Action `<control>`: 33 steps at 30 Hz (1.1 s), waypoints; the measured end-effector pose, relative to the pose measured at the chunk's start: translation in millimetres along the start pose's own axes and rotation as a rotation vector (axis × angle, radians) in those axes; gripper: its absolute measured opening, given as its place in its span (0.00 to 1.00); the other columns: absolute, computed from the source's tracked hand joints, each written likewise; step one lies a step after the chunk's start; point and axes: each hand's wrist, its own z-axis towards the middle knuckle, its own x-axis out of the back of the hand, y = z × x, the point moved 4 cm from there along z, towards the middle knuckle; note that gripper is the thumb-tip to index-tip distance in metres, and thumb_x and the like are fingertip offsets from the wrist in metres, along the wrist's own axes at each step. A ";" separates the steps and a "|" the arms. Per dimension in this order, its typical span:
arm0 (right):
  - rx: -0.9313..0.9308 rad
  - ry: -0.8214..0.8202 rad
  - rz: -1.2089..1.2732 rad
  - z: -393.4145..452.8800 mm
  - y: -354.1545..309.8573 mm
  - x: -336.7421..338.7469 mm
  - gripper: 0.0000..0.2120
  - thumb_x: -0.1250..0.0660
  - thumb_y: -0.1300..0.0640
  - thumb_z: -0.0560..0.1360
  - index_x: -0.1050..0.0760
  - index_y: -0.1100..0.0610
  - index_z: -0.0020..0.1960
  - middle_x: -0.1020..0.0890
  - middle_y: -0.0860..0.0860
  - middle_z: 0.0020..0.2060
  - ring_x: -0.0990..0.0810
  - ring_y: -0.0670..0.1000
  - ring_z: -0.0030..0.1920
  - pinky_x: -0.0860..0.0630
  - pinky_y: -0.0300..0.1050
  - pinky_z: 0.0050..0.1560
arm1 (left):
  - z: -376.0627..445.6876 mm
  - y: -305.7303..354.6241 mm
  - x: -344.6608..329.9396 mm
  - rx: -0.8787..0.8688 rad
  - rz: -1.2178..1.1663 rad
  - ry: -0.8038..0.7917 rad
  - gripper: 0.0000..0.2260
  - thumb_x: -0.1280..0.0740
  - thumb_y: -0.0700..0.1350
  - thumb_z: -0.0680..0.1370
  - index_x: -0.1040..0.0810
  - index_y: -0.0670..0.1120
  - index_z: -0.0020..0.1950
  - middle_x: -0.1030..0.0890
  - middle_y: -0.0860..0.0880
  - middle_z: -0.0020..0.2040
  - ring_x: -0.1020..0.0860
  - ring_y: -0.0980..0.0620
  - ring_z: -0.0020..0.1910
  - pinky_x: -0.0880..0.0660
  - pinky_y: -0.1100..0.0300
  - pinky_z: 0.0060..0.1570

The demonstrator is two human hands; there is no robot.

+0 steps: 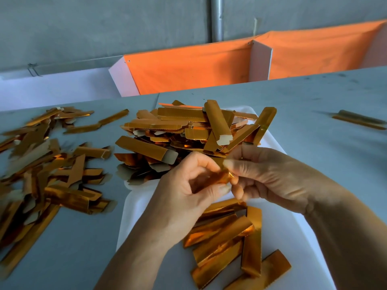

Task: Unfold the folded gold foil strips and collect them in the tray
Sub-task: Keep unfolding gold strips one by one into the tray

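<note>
While both hands work above white tray, unfolding step underway: left hand and right hand pinch one folded gold foil strip between fingertips. Next: pull fold open, drop onto tray pile. Unprocessed heap waits left on bench.

Your left hand and right hand were bare, with no gloves, rings or watch; both forearms showed no sleeves.
</note>
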 end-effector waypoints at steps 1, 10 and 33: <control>-0.023 0.013 -0.085 0.3 1.5 0.9 0.13 0.31 0.52 0.68 0.25 0.61 0.47 0.20 0.54 0.31 0.20 0.48 0.30 0.23 0.37 0.31 | -0.5 -2.2 -2.3 0.031 0.067 -0.028 0.12 0.28 0.55 0.70 0.27 0.56 0.50 0.17 0.58 0.46 0.20 0.61 0.48 0.23 0.66 0.46; 0.398 0.738 -0.467 -2.9 -13.7 22.4 0.11 0.36 0.45 0.76 0.22 0.52 0.47 0.18 0.47 0.40 0.19 0.48 0.41 0.25 0.41 0.41 | -0.6 -2.1 -1.6 0.001 0.394 0.189 0.21 0.43 0.66 0.71 0.23 0.50 0.40 0.18 0.54 0.36 0.21 0.61 0.38 0.25 0.63 0.40; 0.340 0.721 -0.806 17.9 -7.3 18.1 0.18 0.34 0.44 0.75 0.26 0.43 0.64 0.27 0.46 0.63 0.27 0.47 0.59 0.28 0.33 0.51 | 2.9 1.8 2.4 -0.043 0.438 0.336 0.06 0.36 0.45 0.78 0.21 0.50 0.52 0.19 0.56 0.45 0.21 0.61 0.45 0.28 0.78 0.41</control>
